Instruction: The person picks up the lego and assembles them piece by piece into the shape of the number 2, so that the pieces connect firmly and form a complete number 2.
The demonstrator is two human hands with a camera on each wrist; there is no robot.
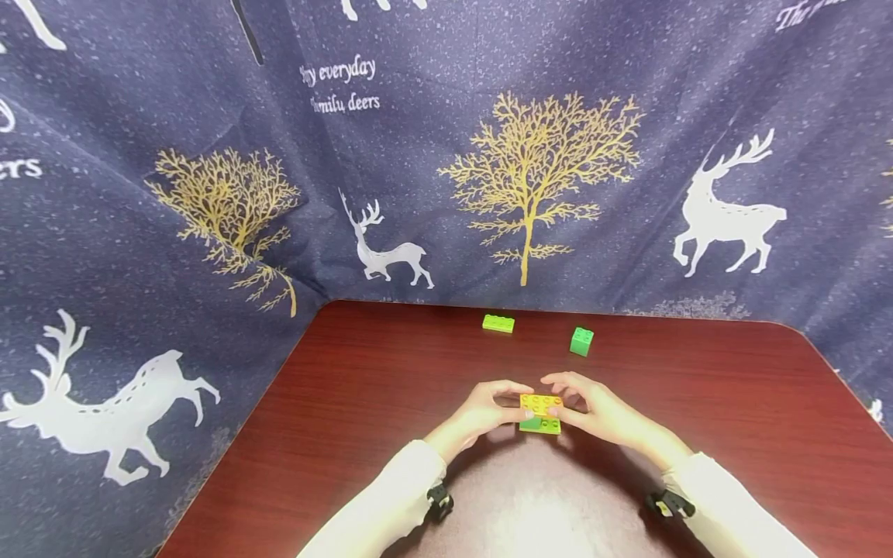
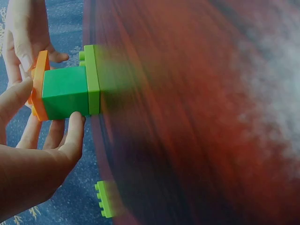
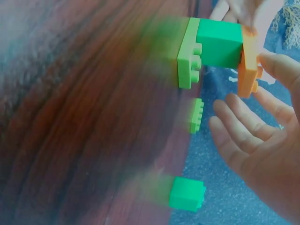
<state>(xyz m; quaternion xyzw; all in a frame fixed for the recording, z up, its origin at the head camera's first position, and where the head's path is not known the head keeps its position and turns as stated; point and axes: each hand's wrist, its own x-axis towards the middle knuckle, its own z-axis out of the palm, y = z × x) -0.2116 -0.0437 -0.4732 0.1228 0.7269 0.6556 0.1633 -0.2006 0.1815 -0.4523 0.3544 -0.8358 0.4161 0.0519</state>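
In the head view a small brick stack stands upright on the table between both hands. An orange eight-stud brick [image 1: 540, 401] lies across its top, a green block [image 2: 65, 93] is in the middle and a flat lime brick [image 3: 185, 65] forms the base. The orange brick overhangs the green block towards the right hand. My left hand [image 1: 481, 408] holds the stack, thumb on the orange brick and fingers against the green block's far side. My right hand [image 1: 600, 411] pinches the overhanging end of the orange brick with thumb and forefinger, its other fingers loosely spread.
Farther back on the red-brown table [image 1: 391, 349] lies a second lime brick [image 1: 498, 324]. To its right stands a green block [image 1: 581, 342] with studs up. A dark blue cloth [image 1: 446, 155] printed with deer and trees hangs behind and to the left.
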